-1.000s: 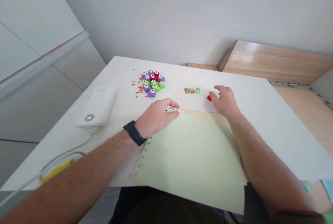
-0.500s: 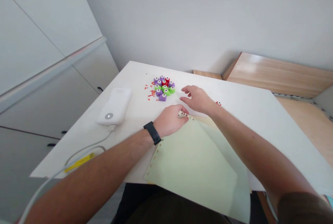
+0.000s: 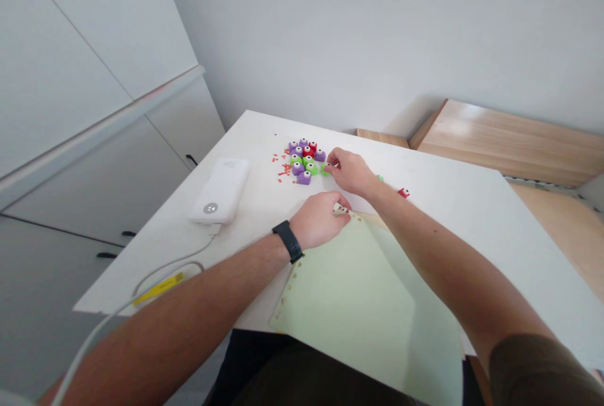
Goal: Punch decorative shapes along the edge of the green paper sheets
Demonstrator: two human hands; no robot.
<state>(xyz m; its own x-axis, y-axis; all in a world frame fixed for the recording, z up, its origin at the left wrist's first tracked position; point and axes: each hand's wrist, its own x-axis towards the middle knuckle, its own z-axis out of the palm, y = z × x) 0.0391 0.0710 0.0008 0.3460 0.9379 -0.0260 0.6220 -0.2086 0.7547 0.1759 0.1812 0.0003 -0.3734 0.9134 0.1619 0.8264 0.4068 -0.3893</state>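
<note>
Two hands over white surface [image 3: 491,230], head view. L hand [image 3: 317,220], w/ black wristband [image 3: 287,241], has fingers curled at top corner of pale green sheet [image 3: 358,293]; sheet has punched shapes along edge; cannot confirm firm grip. R hand [image 3: 348,173] has fingertips closed on green craft punch [image 3: 325,169], at right edge of cluster of purple, green and red craft punches [image 3: 306,159]. Red paper bits [image 3: 283,168] lie just left of cluster. Red punch [image 3: 403,192] and small green item [image 3: 380,178] sit right of R hand, approx. well apart from cluster. White power bank [image 3: 219,191] w/ cable [image 3: 174,274] lies left; yellow strip [image 3: 158,288] beside cable.
</note>
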